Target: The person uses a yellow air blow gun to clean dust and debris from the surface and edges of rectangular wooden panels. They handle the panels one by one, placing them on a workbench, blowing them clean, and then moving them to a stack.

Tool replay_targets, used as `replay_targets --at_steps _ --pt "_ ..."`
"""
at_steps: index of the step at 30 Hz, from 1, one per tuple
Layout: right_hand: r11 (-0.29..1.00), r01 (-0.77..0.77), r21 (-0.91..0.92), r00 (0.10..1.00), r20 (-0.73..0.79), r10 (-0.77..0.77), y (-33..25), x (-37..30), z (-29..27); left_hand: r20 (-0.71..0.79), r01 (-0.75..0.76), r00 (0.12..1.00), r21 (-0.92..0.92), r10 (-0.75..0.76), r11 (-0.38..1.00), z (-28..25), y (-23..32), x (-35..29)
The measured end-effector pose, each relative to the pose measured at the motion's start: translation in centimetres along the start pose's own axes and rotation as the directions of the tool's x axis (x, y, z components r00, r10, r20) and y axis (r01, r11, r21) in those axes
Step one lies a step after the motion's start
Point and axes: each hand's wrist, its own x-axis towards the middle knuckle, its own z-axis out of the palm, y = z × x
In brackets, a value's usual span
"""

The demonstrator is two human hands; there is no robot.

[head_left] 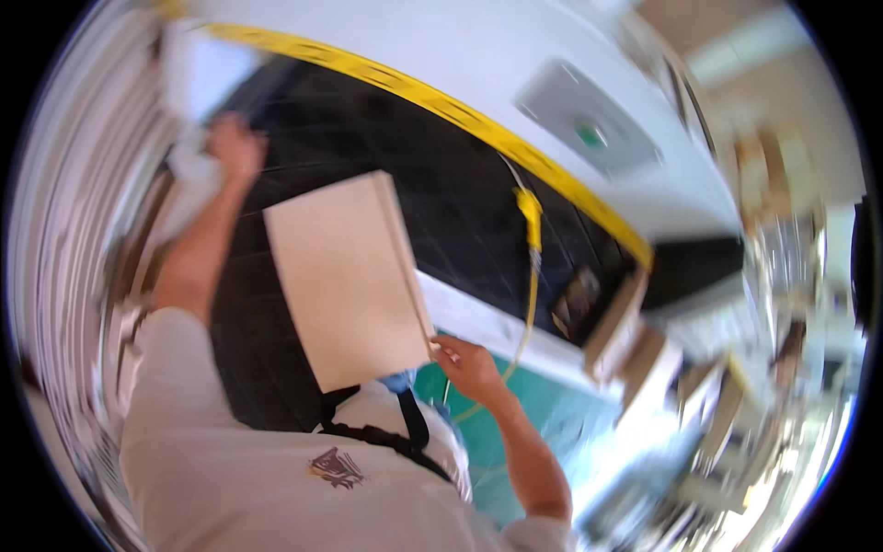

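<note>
A flat tan box, rectangular with a narrow side along its right edge, is held in front of my body. My right hand grips its lower right corner, the thumb and fingers closed on the edge. My left hand is stretched out to the far left, away from the box. It is beside a white object and a pale crumpled piece near the stacked material; motion smears its fingers, so I cannot tell whether it holds anything.
Beyond the dark tiled-looking surface runs a yellow strip with black marks, edging a white surface. A grey plate with a green button sits there. A yellow air gun hangs on a yellow hose. Cardboard boxes stand right; stacked sheets line the left.
</note>
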Motion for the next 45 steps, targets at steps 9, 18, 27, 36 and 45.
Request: replay_targets --at_steps 9,18,27,36,45 --pt "0.994 0.019 0.104 0.985 -0.173 -0.001 4.1 -4.6 8.2 0.432 -0.052 0.901 0.056 0.022 0.997 6.9 -8.5 6.4" --pt "0.954 0.289 0.083 0.900 -0.362 -0.241 0.8 -3.4 5.2 0.369 -0.440 0.804 -0.160 0.467 0.884 -5.3 -0.5 2.0" --pt "0.866 0.344 -0.362 0.801 -0.368 -0.472 -1.7 -4.2 3.4 0.489 -0.105 -0.089 -0.871 0.867 0.481 -30.8 24.9 -11.3" --pt "0.889 0.148 0.433 0.949 -0.315 -0.004 7.7 -11.4 5.6 0.337 -0.382 0.710 -0.553 0.618 0.740 -12.6 24.1 -15.1" --pt "0.757 -0.212 0.618 0.954 -0.039 0.298 11.4 -9.5 8.8 0.275 -0.355 0.856 -0.306 0.439 0.884 -5.1 21.1 -18.5"
